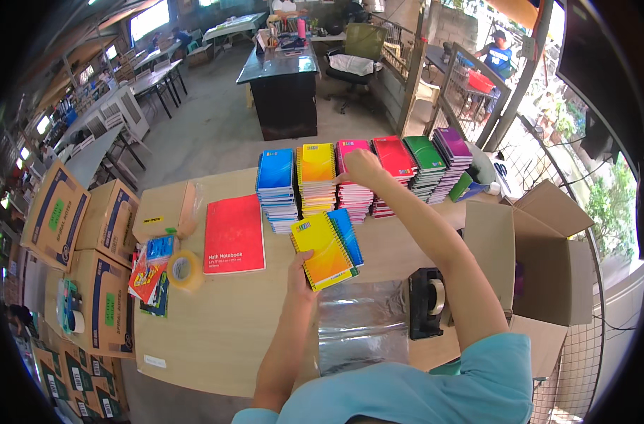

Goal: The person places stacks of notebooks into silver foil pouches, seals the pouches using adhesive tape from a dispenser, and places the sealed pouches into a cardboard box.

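My left hand (302, 274) is closed on a fanned bunch of spiral notebooks. A yellow notebook (320, 249) lies on top, a blue notebook (347, 237) sticks out at its right, and a green edge peeks out below. Stretched across the table, my right hand (361, 169) has its fingers curled on the near edge of the top pink notebook (352, 148); its fingertips are partly hidden. That pink stack stands in a row with blue (275, 169), yellow (315, 164), red (394, 157), green (425, 153) and purple (452, 143) notebook stacks.
A red notebook (234, 237) lies left of centre, near a tape roll (185, 270) and small colourful packs (150, 272). Before me are clear plastic sleeves (363, 328) and a black tape dispenser (426, 304). Cartons (110, 219) stand left; an open carton (490, 244) stands right.
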A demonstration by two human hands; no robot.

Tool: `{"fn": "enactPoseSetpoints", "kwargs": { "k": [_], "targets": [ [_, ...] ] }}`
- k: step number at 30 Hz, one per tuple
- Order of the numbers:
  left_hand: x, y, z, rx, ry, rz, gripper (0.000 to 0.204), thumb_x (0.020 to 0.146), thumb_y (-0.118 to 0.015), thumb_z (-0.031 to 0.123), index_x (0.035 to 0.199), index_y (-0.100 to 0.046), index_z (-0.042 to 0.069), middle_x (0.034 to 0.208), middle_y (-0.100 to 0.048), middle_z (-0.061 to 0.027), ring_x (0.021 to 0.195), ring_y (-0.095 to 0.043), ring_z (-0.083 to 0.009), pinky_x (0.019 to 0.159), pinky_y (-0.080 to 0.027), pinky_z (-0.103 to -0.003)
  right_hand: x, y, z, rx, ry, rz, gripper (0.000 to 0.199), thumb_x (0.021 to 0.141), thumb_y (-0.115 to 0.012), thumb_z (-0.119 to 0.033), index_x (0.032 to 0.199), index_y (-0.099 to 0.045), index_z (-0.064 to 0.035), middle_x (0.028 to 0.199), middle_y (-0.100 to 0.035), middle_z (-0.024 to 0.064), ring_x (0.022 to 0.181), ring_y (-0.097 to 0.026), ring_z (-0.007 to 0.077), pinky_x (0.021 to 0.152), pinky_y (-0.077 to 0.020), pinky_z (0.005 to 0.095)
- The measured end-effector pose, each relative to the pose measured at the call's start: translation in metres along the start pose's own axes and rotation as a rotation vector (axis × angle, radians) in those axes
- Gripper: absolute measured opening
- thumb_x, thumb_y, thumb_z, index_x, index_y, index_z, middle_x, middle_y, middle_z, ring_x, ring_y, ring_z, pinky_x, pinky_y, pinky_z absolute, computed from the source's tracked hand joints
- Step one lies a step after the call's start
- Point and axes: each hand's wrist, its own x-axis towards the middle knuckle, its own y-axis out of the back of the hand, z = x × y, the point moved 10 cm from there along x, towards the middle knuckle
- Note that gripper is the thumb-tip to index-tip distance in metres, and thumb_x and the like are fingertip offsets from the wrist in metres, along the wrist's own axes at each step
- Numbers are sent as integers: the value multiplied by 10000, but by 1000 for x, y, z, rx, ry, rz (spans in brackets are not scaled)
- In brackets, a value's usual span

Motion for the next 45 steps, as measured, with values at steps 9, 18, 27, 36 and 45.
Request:
{"fn": "enactPoseSetpoints", "kwargs": {
  "k": [9, 18, 27, 36, 45],
  "targets": [
    [0, -9, 9, 103, -82, 33, 493, 873, -576, 143, 1333, -467, 3, 1282, -590, -170, 1171, -589, -333, 1025, -456, -490, 0, 6, -12, 26, 45, 63, 237, 741, -654, -165, 876, -677, 28, 845, -675, 264, 827, -680, 422, 745, -559, 500],
    [8, -24, -2, 92, -80, -6, 476, 885, -557, 140, 1330, -460, 2, 1282, -585, -166, 1175, -586, -332, 1010, -467, -493, -23, 9, 20, -210, 8, 155, 427, 798, -642, -93, 1220, -577, -86, 1029, -617, 247, 880, -683, 363, 750, -577, 447],
    [15, -5, 0, 204, -302, 112, 526, 960, -542, 208, 1436, -322, 166, 1358, -500, -130, 1229, -540, -305, 1015, -467, -499, -141, 38, -166, -547, 220, 92, 659, 856, -608, -189, 1427, -372, 40, 983, -659, 180, 795, -687, 328, 586, -573, 410],
    [-6, -57, -21, 65, -143, -44, 448, 910, -586, 218, 1313, -485, 49, 1223, -617, -117, 1086, -631, -268, 930, -525, -431, -94, 58, -16, 507, -80, -134, 452, 842, -671, -291, 1164, -595, 17, 1089, -676, 179, 1027, -666, 330, 839, -545, 415],
    [29, -33, -25, 250, -56, -24, 445, 889, -617, 192, 1286, -484, 42, 1177, -625, -123, 1040, -646, -239, 883, -547, -397, -96, 14, 101, 219, 10, 498, 413, 798, -687, -90, 1204, -641, -33, 1129, -673, 196, 1072, -642, 337, 922, -513, 403]
  ]
}}
